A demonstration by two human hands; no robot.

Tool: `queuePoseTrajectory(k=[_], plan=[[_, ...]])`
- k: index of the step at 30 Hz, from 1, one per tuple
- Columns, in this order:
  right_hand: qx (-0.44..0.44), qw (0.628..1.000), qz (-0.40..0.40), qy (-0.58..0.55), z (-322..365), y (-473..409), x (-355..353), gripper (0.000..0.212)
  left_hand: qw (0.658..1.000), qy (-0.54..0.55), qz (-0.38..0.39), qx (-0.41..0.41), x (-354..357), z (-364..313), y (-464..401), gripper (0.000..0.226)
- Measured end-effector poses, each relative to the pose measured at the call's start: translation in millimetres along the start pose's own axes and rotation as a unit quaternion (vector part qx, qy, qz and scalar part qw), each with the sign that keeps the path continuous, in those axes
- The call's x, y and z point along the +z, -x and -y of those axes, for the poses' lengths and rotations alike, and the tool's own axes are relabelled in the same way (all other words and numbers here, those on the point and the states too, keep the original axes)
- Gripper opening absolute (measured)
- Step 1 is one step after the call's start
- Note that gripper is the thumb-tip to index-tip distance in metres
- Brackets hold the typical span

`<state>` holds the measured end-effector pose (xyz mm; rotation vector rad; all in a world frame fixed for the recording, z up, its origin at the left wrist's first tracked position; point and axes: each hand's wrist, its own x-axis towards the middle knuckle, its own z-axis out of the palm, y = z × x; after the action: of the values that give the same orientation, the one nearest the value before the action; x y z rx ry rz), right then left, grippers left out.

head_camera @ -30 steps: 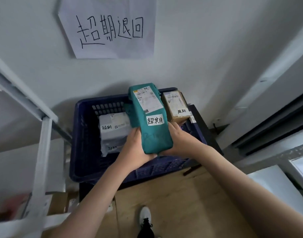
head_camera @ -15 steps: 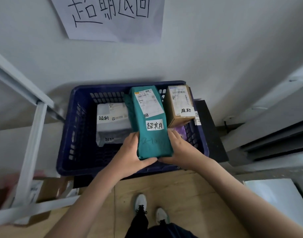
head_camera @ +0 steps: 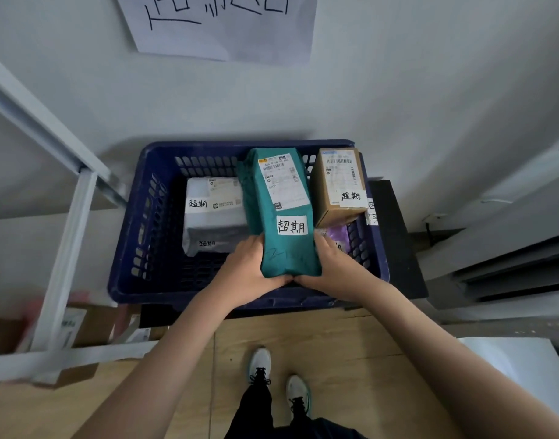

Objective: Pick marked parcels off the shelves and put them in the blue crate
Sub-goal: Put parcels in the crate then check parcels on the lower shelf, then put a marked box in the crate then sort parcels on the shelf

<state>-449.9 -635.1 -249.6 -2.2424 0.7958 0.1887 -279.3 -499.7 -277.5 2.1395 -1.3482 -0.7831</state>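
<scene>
Left hand (head_camera: 246,270) and right hand (head_camera: 335,267) clasp green parcel (head_camera: 281,213) over blue crate (head_camera: 129,248); purple item (head_camera: 338,236) mostly hidden, probably a bag. Crate's near-left floor open.

Both bare arms reach forward, converging. The left hand (head_camera: 245,269) and right hand (head_camera: 333,270) clasp one bundle between them. Their thumbs nearly touch beneath it.

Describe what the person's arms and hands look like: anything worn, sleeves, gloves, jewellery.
Both forearms are bare up to the frame edge: no sleeves in view. The left hand and right hand wear no gloves, and no watch, bracelet or ring shows on the visible sides. Nails cannot be made out. Lower down, dark trousers and light lace-up trainers with dark laces.
</scene>
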Motion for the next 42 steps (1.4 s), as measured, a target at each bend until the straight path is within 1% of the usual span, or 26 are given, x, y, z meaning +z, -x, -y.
queuePoseTrajectory(k=[2, 4, 6, 10, 12, 14, 17, 19, 24, 29, 32, 37, 40, 42], plan=[[-0.005, 0.999, -0.019, 0.047, 1.0, 4.3, -2.6, 0.1, 0.998, -0.057, -0.03, 0.009, -1.8, -3.7, 5.5, 0.091], [-0.012, 0.994, -0.038, 0.101, 1.2, 9.7, -6.9, 0.103, 0.991, -0.12, -0.06, 0.011, -5.2, -8.0, 13.0, 0.101], [-0.028, 0.987, -0.073, 0.14, 3.7, 16.8, -14.0, 0.1, 0.981, -0.178, -0.08, 0.001, -10.3, -12.9, 19.8, 0.109], [-0.067, 0.955, -0.161, 0.239, 14.6, 32.0, -26.1, 0.094, 0.959, -0.248, -0.14, -0.008, -23.0, -22.6, 30.1, 0.107], [-0.074, 0.947, -0.19, 0.248, 20.8, 38.7, -27.8, 0.092, 0.95, -0.264, -0.163, -0.01, -28.7, -26.5, 35.9, 0.105], [-0.077, 0.947, -0.203, 0.235, 27.4, 44.5, -27.2, 0.094, 0.944, -0.278, -0.174, -0.025, -32.3, -28.8, 43.9, 0.103], [-0.087, 0.953, -0.199, 0.214, 34.7, 51.8, -22.5, 0.095, 0.936, -0.296, -0.182, -0.047, -34.3, -30.3, 59.3, 0.102], [-0.098, 0.954, -0.188, 0.213, 39.3, 57.7, -16.6, 0.092, 0.933, -0.299, -0.189, -0.062, -34.1, -28.7, 73.4, 0.1], [-0.115, 0.948, -0.169, 0.242, 61.2, 76.2, 3.4, 0.087, 0.931, -0.296, -0.189, -0.102, -26.2, -17.2, 122.6, 0.098], [-0.147, 0.938, -0.152, 0.275, 94.9, 95.6, 26.3, 0.084, 0.925, -0.269, -0.225, -0.148, -26.9, 0.4, 178.4, 0.093], [-0.167, 0.931, -0.146, 0.288, 122.9, 107.0, 46.0, 0.081, 0.921, -0.26, -0.24, -0.161, -31.1, 13.3, 219.2, 0.088], [-0.209, 0.925, -0.129, 0.289, 183.2, 126.5, 101.1, 0.077, 0.912, -0.251, -0.258, -0.194, -46.3, 38.3, 303.8, 0.082], [-0.234, 0.923, -0.101, 0.287, 228.4, 143.4, 148.8, 0.075, 0.907, -0.23, -0.276, -0.219, -55.2, 65.7, 367.1, 0.076], [-0.255, 0.92, -0.085, 0.284, 260.2, 155.4, 182.6, 0.071, 0.9, -0.218, -0.29, -0.242, -61.8, 87.7, 413.4, 0.076]])
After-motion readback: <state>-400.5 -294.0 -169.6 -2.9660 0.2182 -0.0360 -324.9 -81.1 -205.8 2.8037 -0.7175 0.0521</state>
